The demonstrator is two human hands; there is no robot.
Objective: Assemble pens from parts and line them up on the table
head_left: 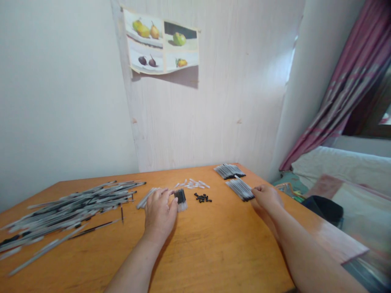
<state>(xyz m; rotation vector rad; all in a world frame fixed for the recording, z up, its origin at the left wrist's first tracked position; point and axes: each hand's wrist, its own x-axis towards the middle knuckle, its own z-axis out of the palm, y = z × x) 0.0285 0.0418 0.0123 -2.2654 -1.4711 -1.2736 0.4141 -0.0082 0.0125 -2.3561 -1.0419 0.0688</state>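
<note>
My left hand (160,209) rests over a row of clear tubes (146,198), its fingertips at a set of dark refills (180,197) with pale ends. Curled fingers close my right hand (266,196) beside a neat row of clear pen barrels (240,189) with black ends; anything in its grip is too small to make out. Behind that row lies a second bundle of barrels (229,171). Between the hands are small black plugs (203,198) and, further back, white caps (192,184).
A large loose heap of pens and tubes (76,207) covers the left of the orange table (195,260). Past the right edge stand a black container (324,208) and a bed (363,179). A fruit poster (163,42) hangs on the wall.
</note>
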